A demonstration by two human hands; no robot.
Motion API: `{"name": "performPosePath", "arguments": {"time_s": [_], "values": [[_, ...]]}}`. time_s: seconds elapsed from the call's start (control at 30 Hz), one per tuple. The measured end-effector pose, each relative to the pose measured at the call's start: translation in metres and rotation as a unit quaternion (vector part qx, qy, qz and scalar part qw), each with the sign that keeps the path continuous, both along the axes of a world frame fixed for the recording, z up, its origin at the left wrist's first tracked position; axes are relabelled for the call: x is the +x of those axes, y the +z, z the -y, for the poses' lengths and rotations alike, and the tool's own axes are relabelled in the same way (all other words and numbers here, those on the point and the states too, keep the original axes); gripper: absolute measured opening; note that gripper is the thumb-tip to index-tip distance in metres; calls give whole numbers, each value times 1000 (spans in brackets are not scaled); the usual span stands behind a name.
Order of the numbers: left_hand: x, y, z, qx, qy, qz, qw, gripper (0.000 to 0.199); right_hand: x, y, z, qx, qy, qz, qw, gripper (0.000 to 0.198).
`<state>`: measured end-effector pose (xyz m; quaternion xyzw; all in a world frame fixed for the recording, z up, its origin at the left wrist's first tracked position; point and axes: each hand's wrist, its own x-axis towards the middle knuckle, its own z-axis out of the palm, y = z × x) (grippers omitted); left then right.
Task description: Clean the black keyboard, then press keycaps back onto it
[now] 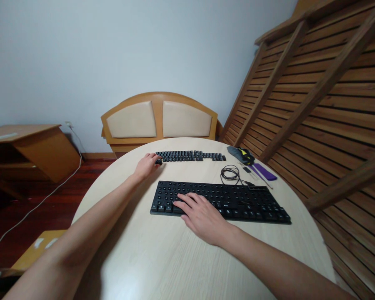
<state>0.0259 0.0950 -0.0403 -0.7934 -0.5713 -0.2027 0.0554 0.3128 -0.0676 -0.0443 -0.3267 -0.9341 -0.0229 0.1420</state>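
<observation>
A black keyboard (253,204) lies on the round table, most of its key positions stripped of caps and a few caps in place along its front row. My right hand (203,216) rests over its left half, palm down, fingers stretched and apart. Beyond it, loose black keycaps (181,156) are lined up in rows. At their left end my left hand (147,165) reaches in, thumb and fingertips closed around a dark keycap (158,161), partly hidden by the fingers.
The keyboard's coiled cable (231,173) lies behind it. A grey, black and yellow bundle (242,155) and a purple strip (265,171) sit at the table's right edge. Wooden slats (331,116) lean on the right; a headboard (158,116) stands behind the table (137,258).
</observation>
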Motion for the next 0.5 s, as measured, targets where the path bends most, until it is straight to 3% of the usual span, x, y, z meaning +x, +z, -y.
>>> {"name": "performPosePath", "arguments": {"time_s": [0.2, 0.5], "values": [[3, -15, -11, 10, 25, -51, 998, 35, 0, 1, 0, -5, 1, 4, 1000, 40], [9, -16, 1, 5, -5, -68, 998, 24, 0, 1, -1, -3, -2, 7, 1000, 40]]}}
